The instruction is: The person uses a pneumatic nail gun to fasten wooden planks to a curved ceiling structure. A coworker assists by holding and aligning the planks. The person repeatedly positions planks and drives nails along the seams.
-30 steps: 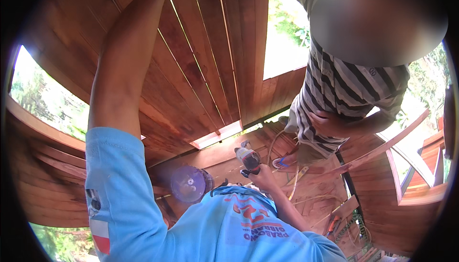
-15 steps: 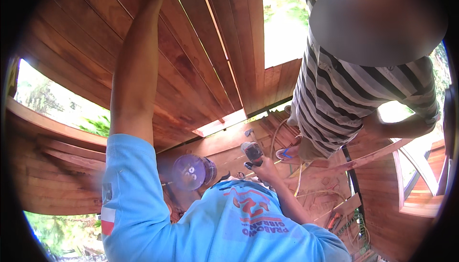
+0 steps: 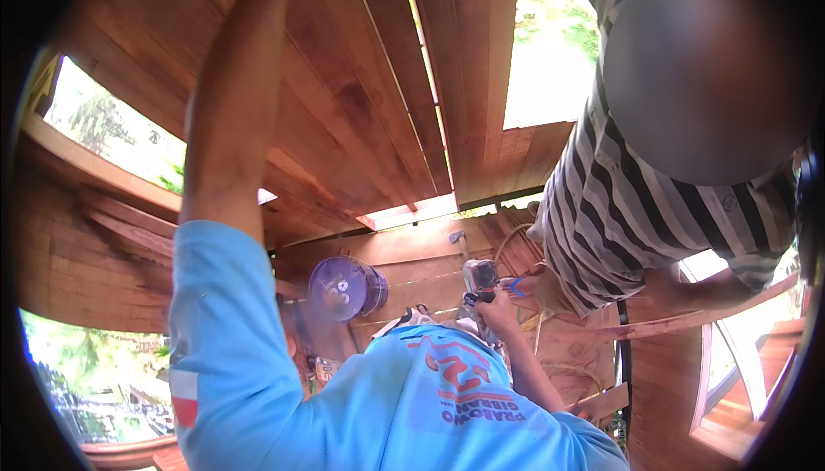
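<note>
My right hand (image 3: 497,312), low in front of my body, is closed round the handle of a grey and black power drill (image 3: 481,278) with red details. The drill is held above the plank floor, and its tip cannot be made out. My left arm (image 3: 232,110) reaches up along the wall of reddish-brown boards (image 3: 344,101). The left hand itself lies past the top edge of the picture. On the floor beyond the drill, a hammer-like tool (image 3: 457,237) rests with its metal head showing.
A purple lidded bucket (image 3: 344,289) stands on the floor left of the drill. At the right, close by, a person in a striped shirt (image 3: 619,204) leans in. Window openings (image 3: 550,50) break the board walls. A curved timber (image 3: 679,321) runs across the right side.
My right hand and the drill have shifted a little right and down in the picture. The other person appears lower and farther right. The wall boards and window also sit farther right.
</note>
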Tool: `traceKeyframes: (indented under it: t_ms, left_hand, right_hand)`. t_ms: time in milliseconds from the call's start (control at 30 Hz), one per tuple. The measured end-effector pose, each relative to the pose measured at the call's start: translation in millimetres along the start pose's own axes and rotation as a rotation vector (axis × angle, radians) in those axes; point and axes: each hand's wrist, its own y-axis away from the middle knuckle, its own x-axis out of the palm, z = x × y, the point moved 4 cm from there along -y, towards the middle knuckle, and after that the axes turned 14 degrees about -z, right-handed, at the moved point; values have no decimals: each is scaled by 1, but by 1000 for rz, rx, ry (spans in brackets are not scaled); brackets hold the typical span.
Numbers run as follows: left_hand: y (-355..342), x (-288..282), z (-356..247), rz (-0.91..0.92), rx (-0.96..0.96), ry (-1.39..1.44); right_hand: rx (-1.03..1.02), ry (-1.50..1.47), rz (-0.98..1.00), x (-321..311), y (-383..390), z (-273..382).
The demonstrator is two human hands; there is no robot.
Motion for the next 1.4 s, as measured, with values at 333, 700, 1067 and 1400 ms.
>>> traceKeyframes:
  t_ms: [333, 700, 1067, 1400]
  left_hand:
    - [11, 0, -31, -44, -48, 49]
    - [29, -7, -65, -65, -143, 154]
    - [249, -44, -2, 219, -570, 328]
    - [151, -233, 283, -195, -181, -42]
  right_hand:
    - [60, -14, -2, 16, -28, -2]
    - [-18, 89, -19, 69, -7, -15]
    - [31, 203, 59, 58, 17, 7]
    - [110, 255, -51, 63, 7, -34]
